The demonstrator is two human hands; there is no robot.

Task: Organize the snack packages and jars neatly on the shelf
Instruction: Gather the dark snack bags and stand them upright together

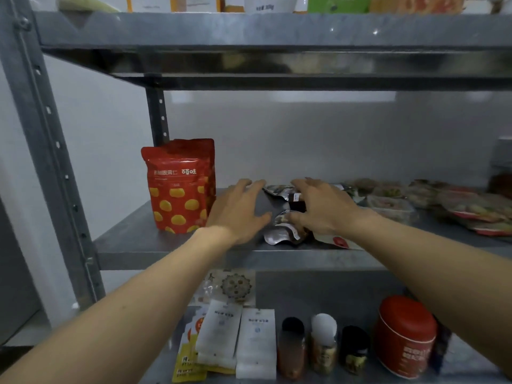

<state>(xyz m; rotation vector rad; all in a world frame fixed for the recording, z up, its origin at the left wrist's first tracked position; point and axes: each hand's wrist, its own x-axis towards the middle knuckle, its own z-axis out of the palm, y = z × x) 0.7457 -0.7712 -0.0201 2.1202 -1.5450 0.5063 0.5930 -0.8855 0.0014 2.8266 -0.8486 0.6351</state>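
Note:
A red pouch with yellow spots (180, 187) stands upright at the left of the middle shelf (138, 239). Just right of it my left hand (239, 210) hovers over bare shelf, fingers spread and holding nothing. My right hand (322, 207) lies on a heap of small silver snack packets (282, 231), fingers spread over a dark packet (296, 200); whether it grips any of them is hidden. A white packet with a red mark (336, 241) pokes out under my right wrist.
Sealed food trays and packets (432, 200) crowd the right of the middle shelf. On the lower shelf stand white pouches (238, 339), yellow sachets (188, 361), three small jars (322, 345) and a red tin (404, 336). Boxes line the top shelf (277, 29).

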